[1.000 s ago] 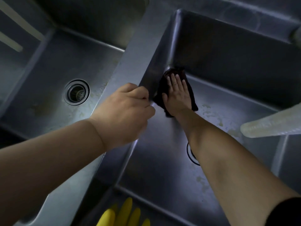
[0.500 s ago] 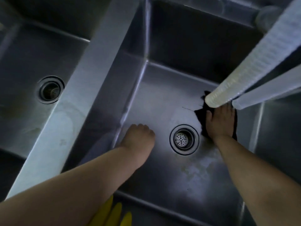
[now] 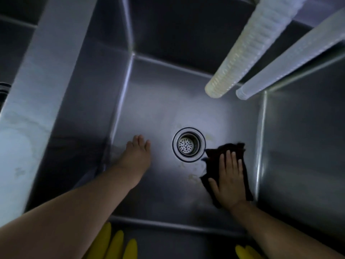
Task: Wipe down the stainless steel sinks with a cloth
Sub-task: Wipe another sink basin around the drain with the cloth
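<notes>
**Flat hand pushes the cloth beside the drain**

The right hand lies flat on the dark cloth, fingers straight and close together. It does not grab the cloth. It presses it down, most likely so more of the cloth rubs the steel at once. The cloth sits on the sink floor, just right of the drain, and one corner almost touches the drain ring.

The left hand is on the sink floor too, left of the drain. Its fingers look straight and it holds nothing. It seems to be there to prop the person up while they lean in deep.

Some pale spots show on the floor just below the drain, next to the cloth. I think those are the next bits to rub.

Two pale tubes hang down above the far right side, past the drain. They hang over the floor and may get in the way of wiping back there.

Far left of the drain, a wide steel wall splits off the other sink. Yellow gloves peek in at the near edge.
</notes>
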{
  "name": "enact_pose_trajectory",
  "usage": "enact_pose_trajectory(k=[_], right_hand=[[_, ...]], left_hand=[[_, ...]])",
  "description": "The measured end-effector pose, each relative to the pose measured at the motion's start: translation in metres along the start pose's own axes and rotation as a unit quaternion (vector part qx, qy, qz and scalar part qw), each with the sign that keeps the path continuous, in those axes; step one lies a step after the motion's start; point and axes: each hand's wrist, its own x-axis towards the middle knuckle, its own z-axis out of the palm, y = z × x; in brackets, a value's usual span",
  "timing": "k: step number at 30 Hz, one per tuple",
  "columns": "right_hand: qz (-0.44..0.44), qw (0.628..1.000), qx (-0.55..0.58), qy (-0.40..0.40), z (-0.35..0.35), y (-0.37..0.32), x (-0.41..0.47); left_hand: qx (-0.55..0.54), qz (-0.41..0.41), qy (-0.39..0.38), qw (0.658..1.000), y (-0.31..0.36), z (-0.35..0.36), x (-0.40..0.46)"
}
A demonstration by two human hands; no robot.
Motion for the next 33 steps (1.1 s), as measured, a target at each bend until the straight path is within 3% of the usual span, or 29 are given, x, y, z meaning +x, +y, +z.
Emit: enact_pose_trajectory(k=[6,13,23,28,33], right_hand=[[0.046,0.999,0.016,0.007,-0.006,-0.001,0.026],[0.15,0.986,0.04,0.058,-0.03,-0.011,0.136],[-0.003,0.996,0.032,0.078,-0.04,-0.097,0.192],[-0.109,0.991,0.054,0.057,-0.03,-0.14,0.153],[-0.172,0.983,0.056,0.038,-0.009,-0.134,0.094]], left_hand=[[0.023,0.021,-0.018,0.999,-0.01,-0.003,-0.006],[0.008,0.03,-0.023,0.999,-0.009,-0.001,-0.003],[0.007,0.032,-0.032,0.999,-0.011,0.002,-0.003],[-0.017,0.03,-0.046,0.998,-0.015,-0.001,-0.007],[-0.049,0.024,-0.038,0.998,-0.017,0.001,-0.01]])
